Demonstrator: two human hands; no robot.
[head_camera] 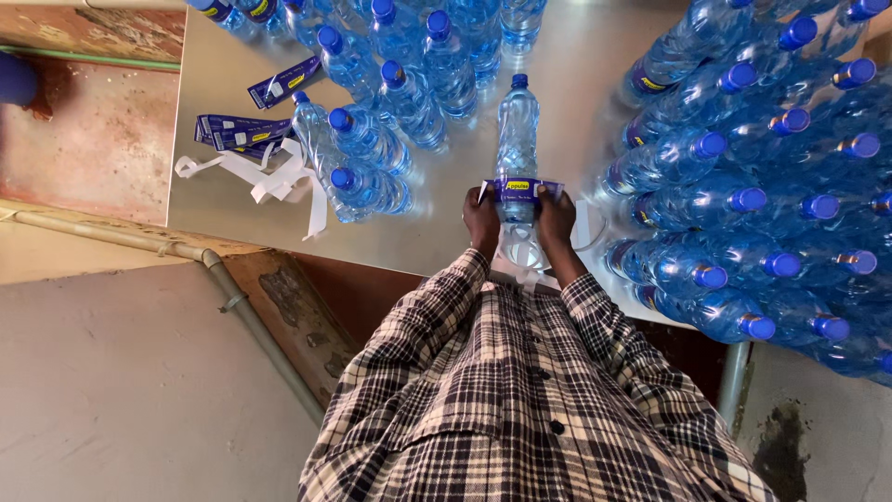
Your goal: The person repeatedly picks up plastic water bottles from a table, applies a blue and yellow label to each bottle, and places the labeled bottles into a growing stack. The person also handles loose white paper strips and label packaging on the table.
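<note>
A clear plastic water bottle (518, 139) with a blue cap lies on the metal table (595, 56), cap pointing away from me. A purple label (518, 187) is stretched across its middle. My left hand (481, 221) pinches the label's left end against the bottle. My right hand (556, 219) holds the right end the same way. Both sleeves are plaid.
Several blue-capped bottles (390, 84) stand at the table's far left and middle, and a large heap (771, 186) lies at the right. Loose purple labels (242, 132) and white backing strips (269, 177) lie at the left. A grey pipe (242, 307) runs along the floor.
</note>
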